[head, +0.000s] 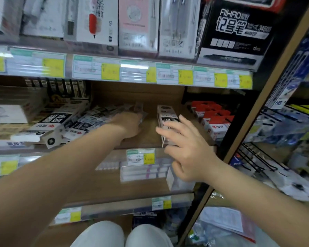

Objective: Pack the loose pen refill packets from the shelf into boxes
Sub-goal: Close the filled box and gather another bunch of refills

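Loose pen refill packets (pixel 96 116) lie in a slanted heap on the middle shelf (pixel 146 138). My left hand (pixel 130 123) reaches into the shelf at the heap's right end; its fingers curl around the end packets. A white and black refill box (pixel 165 115) stands upright to the right. My right hand (pixel 184 148) hovers in front of this box with fingers spread, its fingertips at the box's lower part. Another long white and black box (pixel 48 125) lies on its side left of the heap.
Red and white packets (pixel 214 122) stand at the shelf's right end. Pen boxes and a black marker box (pixel 239 32) fill the shelf above. Price labels line the shelf edges. Lower shelves hold flat packets (pixel 143 172). A wire rack (pixel 268 157) juts out right. My knees show below.
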